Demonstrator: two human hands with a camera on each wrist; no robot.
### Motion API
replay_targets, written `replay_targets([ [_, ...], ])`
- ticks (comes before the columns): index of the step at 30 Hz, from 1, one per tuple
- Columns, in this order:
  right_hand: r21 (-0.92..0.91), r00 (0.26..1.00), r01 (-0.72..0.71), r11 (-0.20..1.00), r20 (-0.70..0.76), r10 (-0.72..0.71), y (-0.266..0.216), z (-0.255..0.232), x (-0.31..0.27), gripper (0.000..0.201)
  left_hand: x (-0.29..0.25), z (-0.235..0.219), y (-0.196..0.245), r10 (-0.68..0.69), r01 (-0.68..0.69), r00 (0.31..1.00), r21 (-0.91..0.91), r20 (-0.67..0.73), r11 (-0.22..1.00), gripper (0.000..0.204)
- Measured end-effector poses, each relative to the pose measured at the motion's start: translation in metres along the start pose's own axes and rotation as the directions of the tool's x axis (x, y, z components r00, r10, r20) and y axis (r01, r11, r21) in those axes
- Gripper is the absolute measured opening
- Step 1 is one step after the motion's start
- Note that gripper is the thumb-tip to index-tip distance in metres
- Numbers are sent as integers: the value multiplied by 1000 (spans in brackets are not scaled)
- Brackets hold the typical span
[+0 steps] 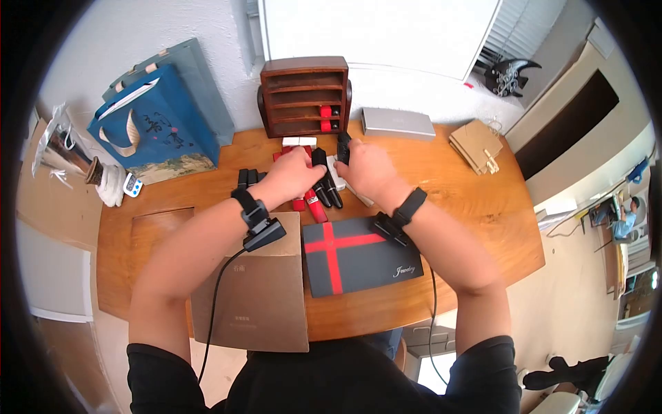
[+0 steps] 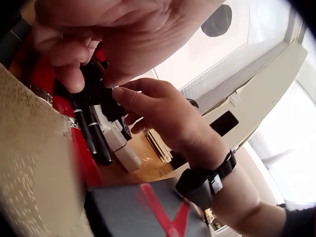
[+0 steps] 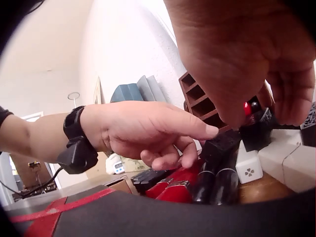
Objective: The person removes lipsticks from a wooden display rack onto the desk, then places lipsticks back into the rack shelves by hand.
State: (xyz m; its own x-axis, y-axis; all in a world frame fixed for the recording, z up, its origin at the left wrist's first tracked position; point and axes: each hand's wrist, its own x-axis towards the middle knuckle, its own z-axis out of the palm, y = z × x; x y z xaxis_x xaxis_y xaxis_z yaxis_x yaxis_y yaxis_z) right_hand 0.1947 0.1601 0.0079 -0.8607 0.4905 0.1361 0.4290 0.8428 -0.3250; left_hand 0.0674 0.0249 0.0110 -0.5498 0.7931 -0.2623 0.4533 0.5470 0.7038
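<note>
The black lipstick tubes lie in a cluster on the worktop in front of the wooden rack, mixed with red tubes and small white boxes. At the far left stands a blue gift bag, with a brown box near me. My left hand reaches over the cluster, fingers curled, its forefinger on the end of one black tube; I cannot tell if it truly grips it. My right hand pinches another black tube, lifted just before the rack. I judge the sorting barely begun: only two red tubes sit in the lower shelves, the upper ones look bare, and most tubes lie loose. Right of centre rests the grey box with a red cross
</note>
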Motion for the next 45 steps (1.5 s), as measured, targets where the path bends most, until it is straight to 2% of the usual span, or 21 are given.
replay_targets([
  [2,12,999,37,999,-37,-37,3,7,2,38,5,10,-6,218,-158,954,274,-204,949,44],
  [4,25,995,79,997,-67,-77,3,11,5,38,6,10,0,143,-96,974,253,-173,963,51],
  [6,19,1000,-11,1000,-9,11,1,13,4,40,7,7,5,108,-85,990,231,-89,969,49],
  [10,46,1000,3,999,-29,-2,2,16,4,37,9,11,1,167,-133,979,244,-121,960,44],
  [12,30,1000,17,999,-15,-16,1,14,4,35,10,10,0,171,-144,980,223,-105,964,45],
  [15,40,999,24,999,-24,-23,4,14,0,32,10,11,-4,177,-145,972,203,-152,968,41],
  [17,55,998,26,998,-51,-23,6,7,-4,32,10,7,-2,107,-96,992,166,-62,982,40],
  [19,45,995,-83,996,-54,85,11,-8,-9,32,11,8,-4,132,-115,987,180,-87,977,41],
  [21,60,990,-108,992,-82,113,27,-16,-17,32,7,6,-3,153,-130,982,196,-107,972,42],
  [23,53,978,-184,982,-93,188,44,-24,-24,31,1,-2,8,53,-54,999,108,9,993,42],
  [24,50,977,-187,981,-96,191,51,-25,-28,31,4,1,6,58,-59,998,107,11,993,42],
  [26,-9,974,-218,976,-66,217,66,-23,-35,30,8,6,1,204,-173,968,207,-144,963,42],
  [27,-9,972,-226,974,-69,225,71,-20,-36,30,12,7,0,185,-163,978,191,-100,968,41],
  [30,7,968,-250,968,6,250,79,-16,-37,30,21,11,2,138,-122,987,175,-82,977,39],
  [34,99,980,-197,975,38,194,73,-15,-36,34,20,15,10,98,-58,982,242,-160,969,36],
  [38,159,983,-181,971,46,176,71,-17,-37,38,25,14,11,108,-93,991,170,-78,981,34],
  [40,158,980,-198,967,38,194,74,-14,-37,37,22,14,17,47,-39,998,145,-52,989,31],
  [43,189,978,-207,960,69,197,72,-17,-39,36,27,19,18,83,-77,996,170,-31,982,31],
  [45,184,976,-215,959,72,205,70,-19,-39,36,24,17,24,-2,6,999,121,-34,993,32],
])
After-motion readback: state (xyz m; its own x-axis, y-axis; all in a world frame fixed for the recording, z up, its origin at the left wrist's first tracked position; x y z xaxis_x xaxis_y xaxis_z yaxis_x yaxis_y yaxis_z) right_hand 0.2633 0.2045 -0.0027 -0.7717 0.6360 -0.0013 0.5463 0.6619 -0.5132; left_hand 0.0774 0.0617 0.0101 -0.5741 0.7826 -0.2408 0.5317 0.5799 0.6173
